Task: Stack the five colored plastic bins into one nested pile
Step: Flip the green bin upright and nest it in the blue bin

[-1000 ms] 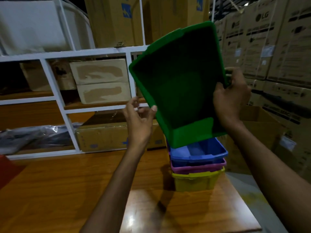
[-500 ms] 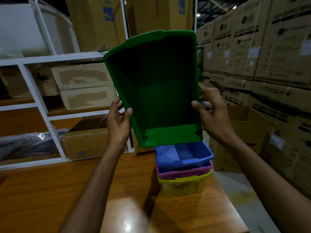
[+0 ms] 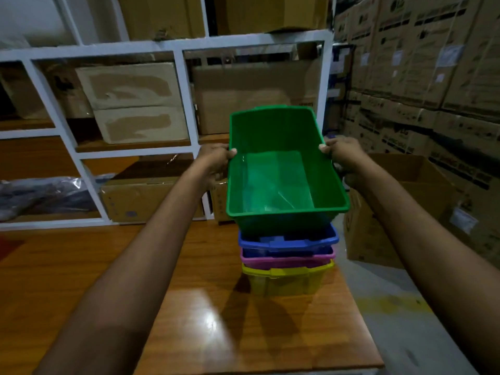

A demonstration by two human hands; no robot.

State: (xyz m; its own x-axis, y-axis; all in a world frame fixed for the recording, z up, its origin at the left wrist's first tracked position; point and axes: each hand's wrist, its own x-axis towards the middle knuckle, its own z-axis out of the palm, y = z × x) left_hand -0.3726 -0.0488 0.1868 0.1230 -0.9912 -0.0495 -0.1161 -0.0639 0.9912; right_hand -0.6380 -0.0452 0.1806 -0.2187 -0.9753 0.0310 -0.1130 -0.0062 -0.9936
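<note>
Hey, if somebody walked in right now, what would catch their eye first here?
The bright green bin, held at its side rims by the left hand and right hand, just above a nested pile. Beneath it sit the blue bin, pink bin and yellow bin, at the right end of the wooden table.

The top bin [image 3: 284, 169] is bright green, and under it sit a blue bin [image 3: 288, 240], a pink bin [image 3: 286, 261] and a yellow bin [image 3: 286, 280]. They stand on a glossy orange-brown wooden table [image 3: 189, 307] with visible grain. Behind is a white rack [image 3: 186, 104] holding plain brown boxes [image 3: 130, 101] patched with darker tape marks, and brown cartons [image 3: 422, 66] with black print fill the right.
</note>
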